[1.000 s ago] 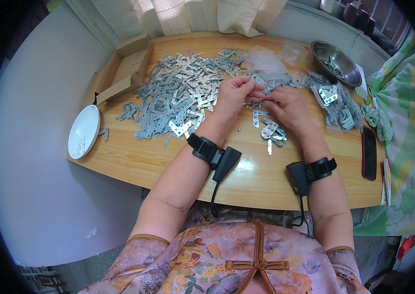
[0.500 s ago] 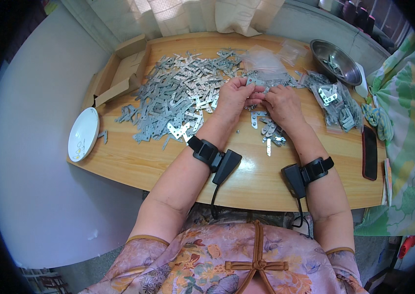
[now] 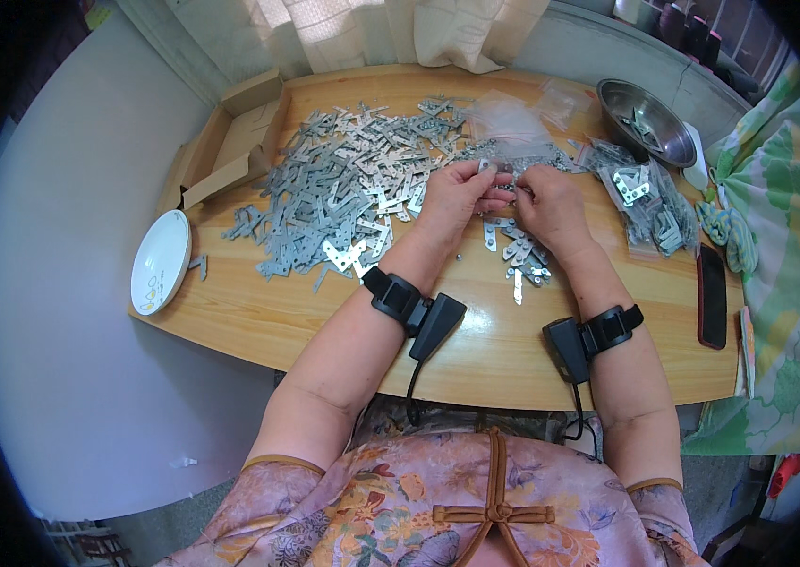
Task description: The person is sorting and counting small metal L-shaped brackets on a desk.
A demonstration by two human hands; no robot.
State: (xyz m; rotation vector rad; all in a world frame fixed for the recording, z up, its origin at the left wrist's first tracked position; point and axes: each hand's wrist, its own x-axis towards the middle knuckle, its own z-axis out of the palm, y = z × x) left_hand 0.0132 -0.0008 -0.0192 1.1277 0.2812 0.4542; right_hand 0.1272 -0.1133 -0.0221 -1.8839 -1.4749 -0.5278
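Head view: left hand (image 3: 457, 194) and right hand (image 3: 547, 200) pinch a small metal bracket (image 3: 499, 172) together above the counter (image 3: 476, 331) (beside the loose bracket pile (image 3: 343, 184)); it could slip and get lost there.

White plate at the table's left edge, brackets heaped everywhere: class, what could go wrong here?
The white plate overhangs the table edge; a nudge might tip it off. Loose metal brackets near it could slide off too. Both hands, left hand and right hand, pinch small pieces; sharp edges might nick fingers.
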